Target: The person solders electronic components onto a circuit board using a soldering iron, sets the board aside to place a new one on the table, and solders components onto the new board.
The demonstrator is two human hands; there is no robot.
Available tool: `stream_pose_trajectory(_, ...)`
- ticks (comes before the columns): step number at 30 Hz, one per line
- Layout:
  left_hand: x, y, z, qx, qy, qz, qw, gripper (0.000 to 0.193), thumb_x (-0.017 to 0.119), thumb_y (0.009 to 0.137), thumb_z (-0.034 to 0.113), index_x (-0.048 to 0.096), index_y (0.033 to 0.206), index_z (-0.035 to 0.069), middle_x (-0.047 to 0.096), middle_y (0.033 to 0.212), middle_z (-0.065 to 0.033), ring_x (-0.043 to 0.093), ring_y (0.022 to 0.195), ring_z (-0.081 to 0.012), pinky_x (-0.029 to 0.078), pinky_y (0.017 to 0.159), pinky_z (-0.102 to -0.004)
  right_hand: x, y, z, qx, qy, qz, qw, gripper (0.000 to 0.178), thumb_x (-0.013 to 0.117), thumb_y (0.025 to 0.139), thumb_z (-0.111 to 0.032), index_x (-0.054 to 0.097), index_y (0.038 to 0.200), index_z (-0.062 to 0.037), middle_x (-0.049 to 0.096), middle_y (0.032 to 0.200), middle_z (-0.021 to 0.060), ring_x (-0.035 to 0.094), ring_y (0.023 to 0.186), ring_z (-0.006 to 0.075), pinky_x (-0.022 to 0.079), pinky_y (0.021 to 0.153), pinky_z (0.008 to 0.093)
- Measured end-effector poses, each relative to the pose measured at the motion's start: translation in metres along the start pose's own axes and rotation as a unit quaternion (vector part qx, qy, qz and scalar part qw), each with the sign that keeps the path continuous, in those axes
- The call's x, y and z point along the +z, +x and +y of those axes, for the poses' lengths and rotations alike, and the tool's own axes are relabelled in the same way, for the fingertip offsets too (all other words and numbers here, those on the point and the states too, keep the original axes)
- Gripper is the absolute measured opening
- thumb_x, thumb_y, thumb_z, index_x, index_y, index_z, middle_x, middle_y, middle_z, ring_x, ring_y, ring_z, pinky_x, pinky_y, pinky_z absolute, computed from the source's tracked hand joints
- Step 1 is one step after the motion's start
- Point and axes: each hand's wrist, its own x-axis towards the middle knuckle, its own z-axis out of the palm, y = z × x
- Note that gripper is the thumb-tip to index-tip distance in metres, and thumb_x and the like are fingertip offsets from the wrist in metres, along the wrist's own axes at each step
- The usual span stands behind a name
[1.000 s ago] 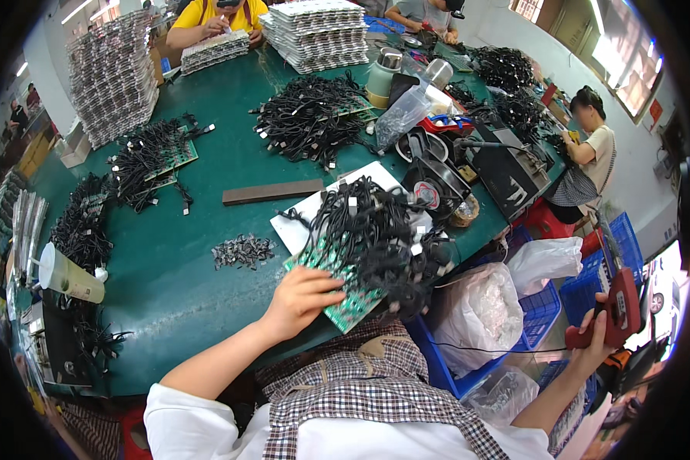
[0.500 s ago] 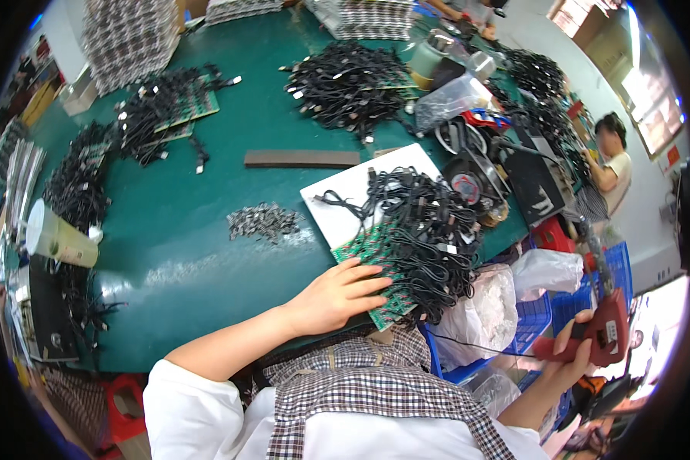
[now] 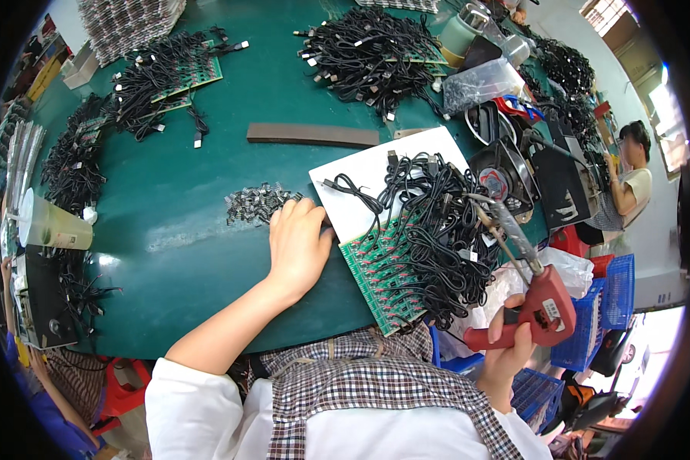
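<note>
My right hand (image 3: 508, 349) grips a red soldering gun (image 3: 550, 310) by its handle. Its long metal tip reaches up and left over a bundle of black USB cables (image 3: 445, 230). Under the cables lies a panel of green circuit boards (image 3: 379, 280), partly on a white board (image 3: 341, 203). Curled, my left hand (image 3: 297, 244) rests on the table between the white board's left edge and a small heap of metal parts (image 3: 249, 205). Its fingertips touch the heap's right side; what they pinch, if anything, is hidden.
A dark flat bar (image 3: 312, 135) lies beyond the heap. More cable bundles (image 3: 368, 57) sit at the back and left. A fan (image 3: 506, 180) stands right of the panel; a cup (image 3: 57, 222) is far left. Blue crates (image 3: 579, 333) are at the right, where another person (image 3: 629, 188) sits.
My left hand has left the green circuit boards and moved up and left to the heap of metal parts. The soldering gun has come left, its tip now over the cables.
</note>
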Motion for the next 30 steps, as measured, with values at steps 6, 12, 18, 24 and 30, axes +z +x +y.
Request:
stream_pose_trajectory(6, -0.006, 0.005, 0.000, 0.017, -0.023, -0.026, 0.999, 0.009, 0.063, 0.066, 0.006, 0.058, 0.071, 0.001, 0.054, 0.077, -0.0101, 0.050, 0.079, -0.0278, 0.041, 0.071, -0.0373, -0.005, -0.009, 0.009, 0.056, -0.006, -0.027, 0.998, 0.056, 0.058, 0.084, -0.029, 0.032, 0.121, 0.0050, 0.051, 0.098, 0.0174, 0.047, 0.052, 0.0131, 0.038, 0.045, 0.0208)
stream_pose_trajectory(12, -0.019, -0.012, -0.003, -0.023, -0.049, -0.011, 0.998, 0.009, 0.064, 0.067, 0.007, 0.057, 0.069, 0.002, 0.053, 0.075, -0.0097, 0.050, 0.078, -0.0269, 0.041, 0.071, -0.0372, -0.012, -0.009, 0.013, 0.078, 0.006, -0.008, 0.997, 0.059, 0.060, 0.082, -0.030, 0.033, 0.121, 0.0044, 0.052, 0.097, 0.0168, 0.047, 0.052, 0.0131, 0.038, 0.043, 0.0207)
stream_pose_trajectory(18, -0.046, -0.045, -0.003, -0.129, 0.015, -0.058, 0.990, 0.012, 0.067, 0.067, 0.005, 0.056, 0.070, 0.002, 0.051, 0.067, -0.0071, 0.050, 0.070, -0.0217, 0.041, 0.064, -0.0327, -0.011, -0.020, 0.008, 0.174, 0.034, 0.004, 0.984, 0.065, 0.072, 0.073, -0.030, 0.040, 0.119, 0.0025, 0.057, 0.096, 0.0166, 0.051, 0.053, 0.0152, 0.042, 0.043, 0.0242)
stream_pose_trajectory(24, -0.045, -0.039, -0.005, -0.093, -0.081, -0.058, 0.991, 0.018, 0.066, 0.067, 0.000, 0.056, 0.082, 0.002, 0.052, 0.073, -0.0080, 0.051, 0.073, -0.0237, 0.042, 0.066, -0.0335, -0.009, -0.020, 0.014, 0.214, 0.048, -0.062, 0.974, 0.065, 0.072, 0.073, -0.029, 0.039, 0.119, 0.0033, 0.057, 0.098, 0.0187, 0.051, 0.052, 0.0169, 0.043, 0.044, 0.0252)
stream_pose_trajectory(30, -0.044, -0.036, -0.014, 0.074, 0.050, -0.107, 0.990, 0.014, 0.061, 0.071, 0.000, 0.054, 0.082, 0.000, 0.051, 0.082, -0.0107, 0.052, 0.075, -0.0260, 0.044, 0.064, -0.0361, -0.003, -0.022, 0.017, 0.227, 0.058, -0.083, 0.969, 0.062, 0.072, 0.074, -0.025, 0.041, 0.120, 0.0037, 0.059, 0.098, 0.0188, 0.053, 0.055, 0.0173, 0.043, 0.047, 0.0260)
